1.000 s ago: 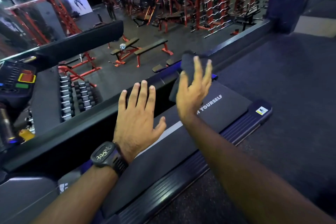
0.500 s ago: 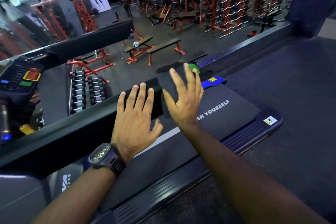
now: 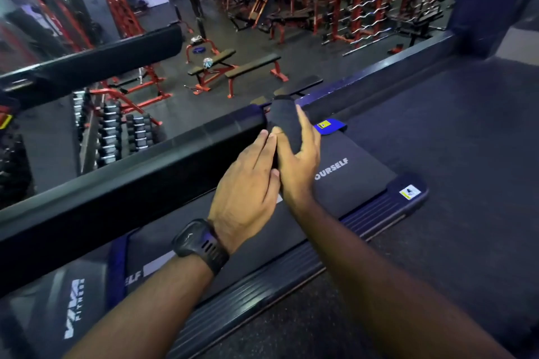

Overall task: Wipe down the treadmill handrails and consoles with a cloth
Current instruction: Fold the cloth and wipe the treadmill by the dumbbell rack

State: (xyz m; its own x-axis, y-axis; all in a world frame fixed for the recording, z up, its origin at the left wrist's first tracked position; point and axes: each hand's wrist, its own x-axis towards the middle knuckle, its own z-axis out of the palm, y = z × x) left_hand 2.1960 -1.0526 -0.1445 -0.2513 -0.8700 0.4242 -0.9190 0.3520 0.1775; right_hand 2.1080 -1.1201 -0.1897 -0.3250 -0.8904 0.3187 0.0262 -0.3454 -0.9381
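Observation:
A dark cloth (image 3: 284, 119), folded into a thick roll, lies over the far end of the black treadmill handrail (image 3: 145, 178), which runs from lower left to upper right. My right hand (image 3: 300, 160) grips the cloth from the right, thumb on the near side and fingers along its far side. Beside it, my left hand (image 3: 248, 183), with a black watch on the wrist, is held flat with straight fingers. Its fingertips touch the cloth's lower edge and my right thumb. A corner of the console (image 3: 5, 121) shows at the left edge.
Below the rail lies the treadmill belt (image 3: 358, 181) with white lettering and ribbed side rails (image 3: 376, 207). A second black handrail (image 3: 102, 61) crosses the upper left. Beyond the rails, dumbbell racks (image 3: 116, 131), red benches (image 3: 233, 70) and weight machines fill the lower gym floor.
The cloth lay spread over my raised open right hand; now it is folded and my right hand grips it on the rail end. My left hand has moved right to meet it.

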